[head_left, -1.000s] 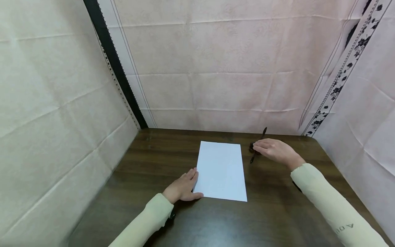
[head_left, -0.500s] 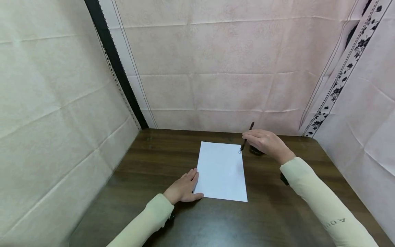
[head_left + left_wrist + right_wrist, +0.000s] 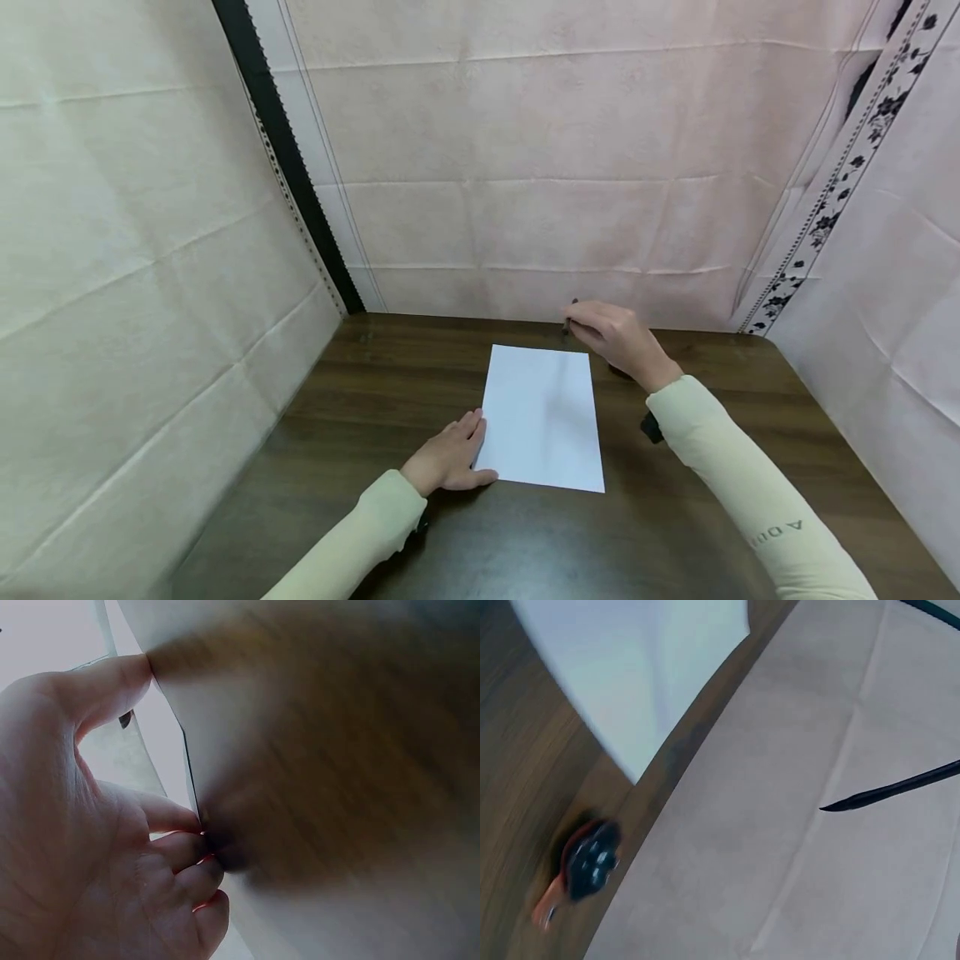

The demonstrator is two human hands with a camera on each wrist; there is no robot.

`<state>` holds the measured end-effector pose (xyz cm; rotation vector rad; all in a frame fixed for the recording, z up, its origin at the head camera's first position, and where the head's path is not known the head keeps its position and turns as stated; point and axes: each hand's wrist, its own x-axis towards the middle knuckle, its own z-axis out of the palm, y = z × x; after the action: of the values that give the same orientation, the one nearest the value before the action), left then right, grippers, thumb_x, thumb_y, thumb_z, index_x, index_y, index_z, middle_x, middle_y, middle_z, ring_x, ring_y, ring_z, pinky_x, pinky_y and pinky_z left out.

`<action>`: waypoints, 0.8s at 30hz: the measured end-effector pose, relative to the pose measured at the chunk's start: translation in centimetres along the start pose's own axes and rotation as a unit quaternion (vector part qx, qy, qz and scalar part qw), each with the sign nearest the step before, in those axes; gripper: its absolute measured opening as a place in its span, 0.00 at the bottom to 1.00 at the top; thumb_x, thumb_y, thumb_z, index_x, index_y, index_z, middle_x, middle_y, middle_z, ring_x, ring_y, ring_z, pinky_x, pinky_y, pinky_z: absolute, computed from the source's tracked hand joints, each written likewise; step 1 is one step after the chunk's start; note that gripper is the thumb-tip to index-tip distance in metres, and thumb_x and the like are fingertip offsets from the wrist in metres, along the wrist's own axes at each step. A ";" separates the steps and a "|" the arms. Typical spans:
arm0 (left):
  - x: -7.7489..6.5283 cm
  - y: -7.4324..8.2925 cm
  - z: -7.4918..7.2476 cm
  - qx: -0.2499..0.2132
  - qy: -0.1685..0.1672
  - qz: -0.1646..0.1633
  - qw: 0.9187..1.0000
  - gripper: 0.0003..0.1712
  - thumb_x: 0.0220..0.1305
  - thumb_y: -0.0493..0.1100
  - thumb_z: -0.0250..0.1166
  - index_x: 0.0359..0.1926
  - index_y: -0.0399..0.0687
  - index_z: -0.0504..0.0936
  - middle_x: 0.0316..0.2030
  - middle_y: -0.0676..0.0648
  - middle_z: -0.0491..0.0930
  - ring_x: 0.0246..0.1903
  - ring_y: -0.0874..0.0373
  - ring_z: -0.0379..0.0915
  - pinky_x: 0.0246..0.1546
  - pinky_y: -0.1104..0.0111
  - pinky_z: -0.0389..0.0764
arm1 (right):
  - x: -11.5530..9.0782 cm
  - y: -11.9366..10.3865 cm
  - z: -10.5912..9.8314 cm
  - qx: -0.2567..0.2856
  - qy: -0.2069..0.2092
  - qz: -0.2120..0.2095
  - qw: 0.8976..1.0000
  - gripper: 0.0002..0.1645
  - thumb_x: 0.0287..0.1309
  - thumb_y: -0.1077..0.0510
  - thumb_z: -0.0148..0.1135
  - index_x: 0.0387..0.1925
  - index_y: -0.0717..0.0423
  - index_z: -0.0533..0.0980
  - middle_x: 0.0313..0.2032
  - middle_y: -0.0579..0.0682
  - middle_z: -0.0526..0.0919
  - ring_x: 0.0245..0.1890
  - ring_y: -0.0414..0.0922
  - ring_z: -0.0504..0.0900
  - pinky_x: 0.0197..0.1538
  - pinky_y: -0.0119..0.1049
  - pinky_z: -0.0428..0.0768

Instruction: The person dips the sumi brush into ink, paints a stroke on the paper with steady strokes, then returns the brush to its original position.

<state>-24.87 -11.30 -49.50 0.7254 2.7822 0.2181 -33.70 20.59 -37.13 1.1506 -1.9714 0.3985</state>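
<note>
Since half a second ago, the right hand (image 3: pixel 617 337) has moved leftward and slightly farther out in the head view, carrying the dark stick (image 3: pixel 566 326) from the upper right corner of the white sheet (image 3: pixel 540 425) to just past its far edge as seen from above. Its grip is closed, thumb and fingertips pinching the stick; the left hand (image 3: pixel 450 457) has stayed put, its grip loose and spread, fingers resting along the sheet's left edge and thumb at the near left corner. The sheet lies flat on the brown desk (image 3: pixel 420 367), a faint shadow across its right half. A small glossy object (image 3: pixel 618 372) is mostly hidden behind the right hand. Both arms wear pale sleeves (image 3: pixel 750 492), and light cloth (image 3: pixel 525 167) hangs behind the desk. From the left wrist, the thumb reaches the sheet's edge with the fingers set apart from it; most of the desk beyond is blurred. From the right wrist, the stick's pointed tip shows against the cloth, clear of the sheet, while the glossy object sits on the desk near the sheet's corner, dark on top with an orange-brown part jutting out.
</note>
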 end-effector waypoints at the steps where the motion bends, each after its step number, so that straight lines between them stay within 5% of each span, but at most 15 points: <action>1: 0.0 0.1 0.0 0.001 0.000 0.001 1.000 0.56 0.70 0.68 0.63 0.82 0.36 0.56 0.85 0.39 0.50 0.84 0.45 0.48 0.83 0.52 0.57 | 0.2 -0.2 0.2 0.005 0.011 0.003 1.000 0.20 0.53 0.73 0.77 0.49 0.61 0.87 0.43 0.54 0.93 0.43 0.50 0.93 0.47 0.44 0.90; 9: 0.1 0.2 0.1 0.007 0.000 -0.004 1.000 0.56 0.70 0.68 0.64 0.82 0.36 0.57 0.84 0.38 0.51 0.84 0.46 0.48 0.83 0.53 0.57 | 2.1 -1.4 1.8 0.068 0.076 0.049 0.994 0.18 0.54 0.75 0.76 0.47 0.63 0.88 0.43 0.57 0.93 0.40 0.51 0.94 0.43 0.43 0.91; 14: 0.1 0.2 -0.1 0.004 -0.002 -0.008 1.000 0.56 0.69 0.68 0.64 0.82 0.36 0.56 0.85 0.39 0.51 0.85 0.46 0.47 0.84 0.53 0.56 | 2.6 -1.9 2.8 0.128 0.118 0.110 0.978 0.15 0.56 0.73 0.75 0.45 0.62 0.89 0.41 0.57 0.93 0.39 0.52 0.94 0.43 0.41 0.90; 24: 0.1 0.4 -0.2 -0.002 -0.006 -0.015 1.000 0.55 0.70 0.67 0.64 0.82 0.38 0.56 0.85 0.40 0.50 0.85 0.46 0.47 0.84 0.54 0.56 | 1.8 -3.5 4.6 0.264 0.160 0.267 0.913 0.11 0.63 0.67 0.73 0.47 0.61 0.89 0.44 0.59 0.93 0.43 0.46 0.93 0.48 0.23 0.86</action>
<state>-24.84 -10.95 -49.29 0.6819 2.7774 0.2132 -33.51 14.84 -39.05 0.7528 -1.9046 1.3854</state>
